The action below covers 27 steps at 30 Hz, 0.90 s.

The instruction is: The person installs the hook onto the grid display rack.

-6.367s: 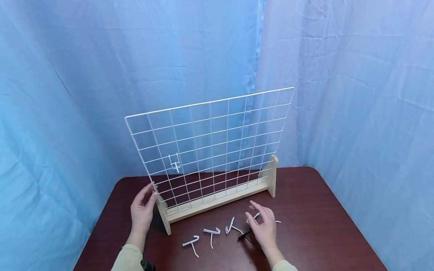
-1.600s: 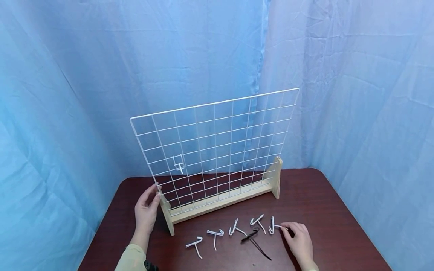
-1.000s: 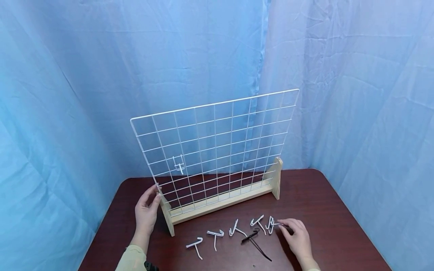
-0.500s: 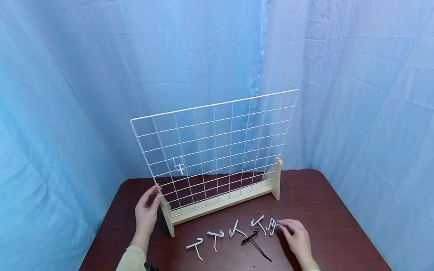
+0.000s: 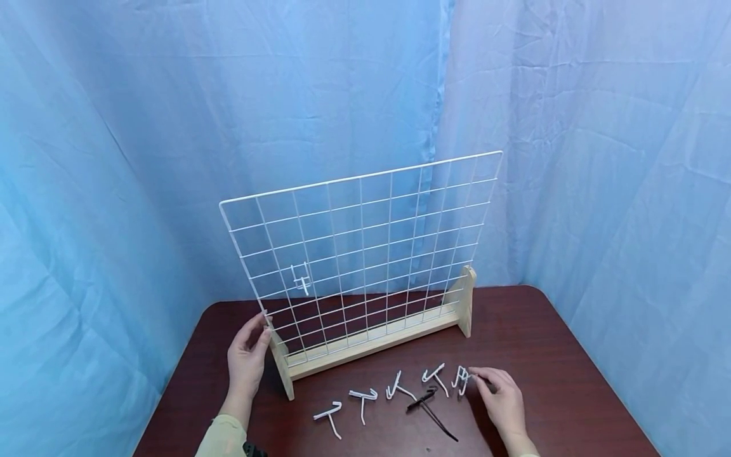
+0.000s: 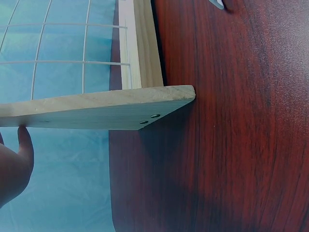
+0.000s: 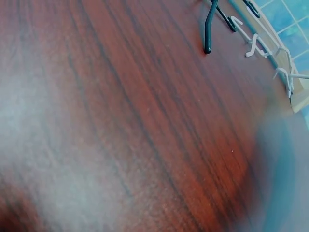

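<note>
A white wire grid panel (image 5: 365, 241) stands tilted in a wooden base (image 5: 365, 351) on the table. My left hand (image 5: 245, 355) grips the wooden end piece (image 5: 281, 365) at the panel's left edge; in the left wrist view its thumb (image 6: 25, 145) lies against that end piece (image 6: 96, 113). My right hand (image 5: 501, 400) pinches the stem of a white wire hook (image 5: 461, 381) between thumb and fingertips, prongs facing left. That hook (image 7: 288, 79) shows at the right edge of the right wrist view. Another white hook (image 5: 302, 281) hangs on the grid's left part.
Several white hooks lie in a row before the base, among them one at the left (image 5: 328, 416), one beside it (image 5: 363, 400) and one near the right hand (image 5: 436, 377). A long black hook (image 5: 431, 412) lies among them. Blue curtains (image 5: 342, 95) surround the dark red table (image 5: 548, 355).
My right hand has moved right from above the hooks and taken the rightmost white hook by its stem; over the last second the hook has turned in its fingers. The left hand keeps its grip.
</note>
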### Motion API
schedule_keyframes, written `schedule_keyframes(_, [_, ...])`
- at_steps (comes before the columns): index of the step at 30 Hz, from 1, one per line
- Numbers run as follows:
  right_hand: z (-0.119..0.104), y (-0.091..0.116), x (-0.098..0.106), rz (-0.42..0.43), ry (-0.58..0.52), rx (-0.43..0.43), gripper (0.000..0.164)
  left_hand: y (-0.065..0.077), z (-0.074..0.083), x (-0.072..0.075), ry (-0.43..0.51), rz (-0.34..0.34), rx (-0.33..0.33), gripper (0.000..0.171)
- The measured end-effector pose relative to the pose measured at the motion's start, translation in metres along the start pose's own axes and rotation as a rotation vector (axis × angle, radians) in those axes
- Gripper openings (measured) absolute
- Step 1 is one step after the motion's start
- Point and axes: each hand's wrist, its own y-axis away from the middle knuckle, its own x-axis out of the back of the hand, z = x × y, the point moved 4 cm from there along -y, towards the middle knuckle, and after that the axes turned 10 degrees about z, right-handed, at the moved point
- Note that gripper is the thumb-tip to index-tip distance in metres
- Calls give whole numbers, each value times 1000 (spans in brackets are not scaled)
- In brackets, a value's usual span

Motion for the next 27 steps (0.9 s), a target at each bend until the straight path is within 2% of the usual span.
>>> schedule_keyframes(9, [0,-2,0,14,3,-67,27,0,0,0,-6,-3,-10,36])
schedule_keyframes(18, [-13,-8,-4,93,-66,-50,28,0,0,0,5,2,-5,36])
schedule_keyframes(27, [-27,-17,-18,75,-132,-129,24,0,2,-1,-6,5,-10,36])
